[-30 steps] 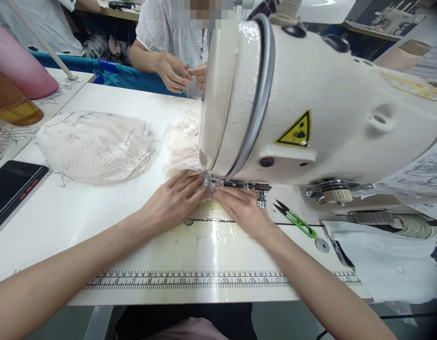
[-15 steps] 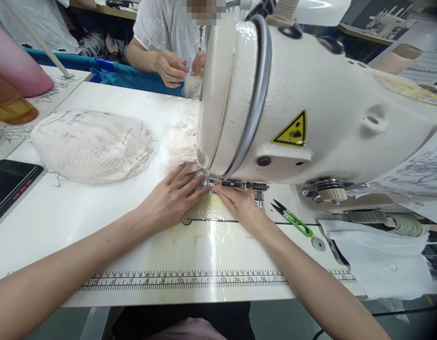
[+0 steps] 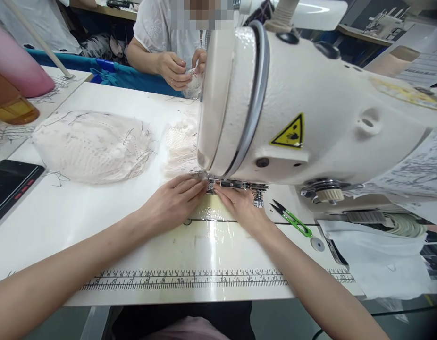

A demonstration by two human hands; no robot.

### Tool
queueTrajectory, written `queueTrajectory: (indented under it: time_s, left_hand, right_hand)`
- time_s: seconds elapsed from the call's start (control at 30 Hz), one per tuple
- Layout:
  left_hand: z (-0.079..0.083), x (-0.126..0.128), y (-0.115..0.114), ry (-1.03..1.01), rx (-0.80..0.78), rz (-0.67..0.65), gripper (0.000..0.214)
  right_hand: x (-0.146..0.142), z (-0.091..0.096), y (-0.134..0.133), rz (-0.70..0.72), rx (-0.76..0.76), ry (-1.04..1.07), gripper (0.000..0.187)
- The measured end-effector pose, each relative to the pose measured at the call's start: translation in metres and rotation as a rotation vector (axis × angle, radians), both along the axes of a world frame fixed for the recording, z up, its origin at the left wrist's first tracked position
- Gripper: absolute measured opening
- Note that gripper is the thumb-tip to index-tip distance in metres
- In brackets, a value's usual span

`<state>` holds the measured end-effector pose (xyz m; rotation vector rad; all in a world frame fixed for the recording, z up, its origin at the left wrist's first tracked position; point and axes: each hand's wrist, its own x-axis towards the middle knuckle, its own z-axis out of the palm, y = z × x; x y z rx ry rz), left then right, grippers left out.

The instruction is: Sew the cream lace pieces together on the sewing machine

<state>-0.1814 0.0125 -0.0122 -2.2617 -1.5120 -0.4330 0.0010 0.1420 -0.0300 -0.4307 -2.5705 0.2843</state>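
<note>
Close to the needle area of a white sewing machine (image 3: 317,99), my left hand (image 3: 174,200) has its fingers drawn together on the near edge of a pale lace fabric (image 3: 181,153). The lace spreads behind that hand, and the machine head hides part of it. From the other side, my right hand (image 3: 241,203) reaches under the head, thumb and forefinger together beside the metal presser foot (image 3: 211,184). Its other fingers are partly hidden by the metal attachment (image 3: 236,184). Whatever its fingertips hold is too small and covered to make out.
A bundle of pale lace pieces (image 3: 94,146) with loose threads lies left, near a black phone (image 3: 13,184). Green thread snips (image 3: 292,219) and a bobbin (image 3: 317,244) lie right. A printed ruler (image 3: 190,279) runs along the front edge. Opposite, a co-worker (image 3: 162,56) handles lace.
My left hand's fingers, spread over the lace before, have drawn together and bent at its near edge, uncovering more lace. My right hand stays nearly still. The co-worker's hand has shifted slightly.
</note>
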Motion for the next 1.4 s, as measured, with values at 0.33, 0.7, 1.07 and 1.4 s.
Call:
queueTrajectory:
  time_s: [0.33, 0.7, 1.07, 1.4]
  left_hand:
    - [0.002, -0.004, 0.003, -0.037, -0.072, 0.063, 0.03]
    - [0.002, -0.002, 0.003, -0.04, -0.101, 0.092, 0.031]
    - [0.001, -0.001, 0.002, -0.032, -0.13, 0.138, 0.032]
    - [0.002, -0.001, -0.001, -0.016, -0.092, 0.179, 0.033]
  right_hand:
    - [0.005, 0.013, -0.013, -0.017, -0.093, -0.087, 0.028]
    - [0.004, 0.014, -0.015, -0.055, -0.018, -0.086, 0.028]
    - [0.006, 0.006, -0.019, -0.094, 0.159, -0.16, 0.035]
    - [0.011, 0.005, -0.004, -0.12, 0.191, -0.094, 0.031]
